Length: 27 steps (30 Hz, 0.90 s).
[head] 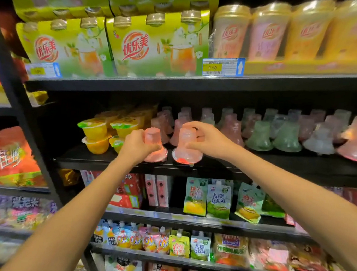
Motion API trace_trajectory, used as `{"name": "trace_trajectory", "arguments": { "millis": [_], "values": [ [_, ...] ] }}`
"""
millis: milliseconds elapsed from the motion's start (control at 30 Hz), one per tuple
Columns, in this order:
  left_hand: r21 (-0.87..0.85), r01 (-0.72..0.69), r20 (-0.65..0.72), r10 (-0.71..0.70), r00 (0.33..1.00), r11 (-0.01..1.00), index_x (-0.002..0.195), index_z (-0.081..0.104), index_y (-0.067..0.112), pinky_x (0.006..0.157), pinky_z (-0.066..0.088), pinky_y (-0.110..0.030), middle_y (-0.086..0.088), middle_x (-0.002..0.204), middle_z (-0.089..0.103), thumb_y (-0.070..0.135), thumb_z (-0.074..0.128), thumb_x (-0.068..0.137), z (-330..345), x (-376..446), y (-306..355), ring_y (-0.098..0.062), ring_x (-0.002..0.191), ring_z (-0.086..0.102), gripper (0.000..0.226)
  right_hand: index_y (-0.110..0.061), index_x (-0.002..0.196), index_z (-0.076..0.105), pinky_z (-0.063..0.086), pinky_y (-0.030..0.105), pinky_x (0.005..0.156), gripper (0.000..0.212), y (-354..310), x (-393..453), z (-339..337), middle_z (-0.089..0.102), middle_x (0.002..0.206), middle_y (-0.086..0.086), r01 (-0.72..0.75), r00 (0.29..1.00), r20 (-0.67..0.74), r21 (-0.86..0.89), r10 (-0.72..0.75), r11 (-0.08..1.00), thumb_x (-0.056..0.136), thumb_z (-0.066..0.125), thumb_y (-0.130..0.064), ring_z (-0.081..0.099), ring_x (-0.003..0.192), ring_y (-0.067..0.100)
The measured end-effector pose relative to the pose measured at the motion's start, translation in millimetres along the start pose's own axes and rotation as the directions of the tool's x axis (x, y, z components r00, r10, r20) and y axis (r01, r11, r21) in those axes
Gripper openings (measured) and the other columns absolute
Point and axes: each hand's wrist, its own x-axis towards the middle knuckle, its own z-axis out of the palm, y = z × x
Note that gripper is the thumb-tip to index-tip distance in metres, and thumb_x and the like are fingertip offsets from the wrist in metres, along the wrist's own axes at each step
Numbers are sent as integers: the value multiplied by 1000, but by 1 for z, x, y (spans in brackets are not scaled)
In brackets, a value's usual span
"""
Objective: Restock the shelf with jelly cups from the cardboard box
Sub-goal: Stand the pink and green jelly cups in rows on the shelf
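Note:
Two pink bell-shaped jelly cups stand upside down at the front of the black middle shelf (pixel 213 170). My left hand (pixel 136 145) grips the left jelly cup (pixel 154 140) around its side. My right hand (pixel 208 138) holds the right jelly cup (pixel 186 145), fingers curled over its top. Behind them stand rows of more pink jelly cups (pixel 231 128), with green ones (pixel 259 137) and clear ones to the right. The cardboard box is not in view.
Yellow fruit cups with green lids (pixel 94 129) are stacked just left of my left hand. Green drink multipacks (pixel 157 49) and tall cups (pixel 268 35) fill the shelf above. Drink pouches (pixel 218 200) and snack packs hang on the shelves below.

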Motion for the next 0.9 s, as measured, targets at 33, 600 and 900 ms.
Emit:
{"name": "trace_trajectory", "arguments": {
  "millis": [33, 600, 900],
  "values": [
    [4, 5, -4, -5, 1000, 1000, 95, 57, 21, 74, 59, -39, 4, 89, 63, 39, 81, 73, 4, 3, 0, -15, 83, 63, 37, -19, 139, 53, 46, 18, 93, 57, 3, 1, 0, 54, 139, -5, -3, 1000, 6, 6, 3, 1000, 85, 74, -19, 53, 123, 9],
    [45, 76, -87, -72, 994, 996, 114, 52, 14, 80, 57, -45, -6, 109, 65, 45, 76, 77, 33, 19, -10, -28, 97, 64, 53, -24, 143, 47, 44, 37, 110, 57, 25, 29, 28, 46, 148, -4, 25, 995, 90, 91, -33, 996, 91, 69, -21, 45, 135, 12],
    [66, 66, -106, -59, 993, 996, 118, 50, 10, 82, 56, -43, -9, 112, 64, 38, 75, 81, 35, 14, -5, -28, 101, 64, 53, -24, 146, 41, 41, 37, 112, 59, 25, 34, 28, 42, 152, -3, -21, 992, 123, 21, 18, 1000, 93, 66, -20, 42, 138, 15]
  ]
}}
